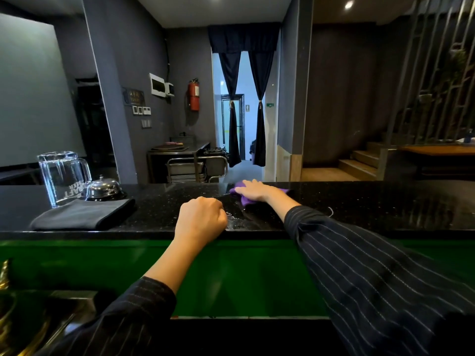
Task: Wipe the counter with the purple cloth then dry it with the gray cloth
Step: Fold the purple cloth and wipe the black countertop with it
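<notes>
- our right hand [253, 190] lies flat, fingers spread, palm pressing the purple cloth [243, 196] onto the black counter [359, 201] near its far edge; it pins the cloth more than it grips it
- our left hand [201, 218] is curled into a loose fist resting on the near edge of the counter; we see nothing in it
- gray cloth [82, 214] sits folded on the counter well to the left, untouched, so we judge we're in the wiping step and drying is not yet started
- water drops [235, 219] show just beside the left fist, so the near strip looks unwiped
- risk: a wide sweep left could bump the glass pitcher [63, 177] or the service bell [104, 188] standing just behind the gray cloth
- risk: pushing water leftward could wet the gray cloth and spoil it for drying
- risk: our right sleeve [334, 235] lies across the counter and could drag through wet patches
</notes>
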### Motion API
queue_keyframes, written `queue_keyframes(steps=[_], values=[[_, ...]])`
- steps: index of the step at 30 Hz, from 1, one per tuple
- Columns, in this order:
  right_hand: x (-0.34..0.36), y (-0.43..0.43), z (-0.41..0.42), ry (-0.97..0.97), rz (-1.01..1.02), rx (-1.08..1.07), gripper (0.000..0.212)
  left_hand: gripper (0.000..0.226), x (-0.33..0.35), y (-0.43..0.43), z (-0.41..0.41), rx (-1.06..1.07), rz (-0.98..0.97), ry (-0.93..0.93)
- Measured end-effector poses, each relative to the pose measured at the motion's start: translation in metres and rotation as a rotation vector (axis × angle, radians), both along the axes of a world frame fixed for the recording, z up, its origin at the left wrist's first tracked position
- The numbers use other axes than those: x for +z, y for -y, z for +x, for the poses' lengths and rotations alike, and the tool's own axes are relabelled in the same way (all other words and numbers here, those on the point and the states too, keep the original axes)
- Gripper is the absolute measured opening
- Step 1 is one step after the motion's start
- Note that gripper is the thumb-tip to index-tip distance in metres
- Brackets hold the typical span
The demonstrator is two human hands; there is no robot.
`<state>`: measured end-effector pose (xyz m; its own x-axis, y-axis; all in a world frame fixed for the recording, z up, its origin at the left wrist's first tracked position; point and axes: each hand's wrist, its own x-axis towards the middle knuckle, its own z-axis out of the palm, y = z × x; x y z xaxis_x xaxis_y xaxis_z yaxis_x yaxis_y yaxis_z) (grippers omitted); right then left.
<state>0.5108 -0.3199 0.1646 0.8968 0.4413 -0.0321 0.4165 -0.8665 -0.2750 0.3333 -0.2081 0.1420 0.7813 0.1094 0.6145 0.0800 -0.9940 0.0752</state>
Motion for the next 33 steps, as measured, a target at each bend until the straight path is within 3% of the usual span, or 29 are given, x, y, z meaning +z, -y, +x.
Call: queue_keyframes(steps=[2,5,8,13,18,20,25,27,30,33], values=[[-0.001,-0.008,-0.017,0.023,-0.046,0.083,0.074,0.053,0.001,-0.001,-0.001,0.008,-0.039,-0.010],[0.003,0.006,-0.041,0.023,-0.021,0.206,0.056,0.052,0.010,-0.002,-0.004,-0.053,-0.139,-0.065],[0.007,0.039,-0.052,0.014,0.004,0.193,0.045,0.040,0.020,-0.021,-0.013,-0.129,-0.274,-0.184],[-0.002,0.075,-0.039,0.100,-0.033,-0.215,0.062,0.039,0.014,-0.039,-0.028,-0.068,-0.168,-0.194],[0.003,0.022,-0.068,0.053,-0.086,-0.594,0.088,0.039,0.013,-0.034,-0.024,-0.051,-0.133,-0.162],[0.003,-0.008,-0.076,0.060,-0.091,-0.540,0.090,0.039,0.012,-0.035,-0.024,-0.041,-0.127,-0.157],[-0.001,-0.050,-0.082,0.048,-0.065,0.015,0.070,0.053,0.010,-0.041,-0.024,-0.029,-0.165,-0.079],[0.002,-0.040,-0.080,0.019,-0.068,0.124,0.065,0.053,0.011,-0.042,-0.025,-0.025,-0.180,-0.054],[0.004,-0.007,-0.072,0.022,-0.046,0.087,0.061,0.039,0.007,-0.044,-0.023,0.029,-0.231,-0.039],[0.000,0.030,-0.057,0.046,-0.025,-0.099,0.062,0.036,0.003,-0.044,-0.021,0.064,-0.278,-0.014]])
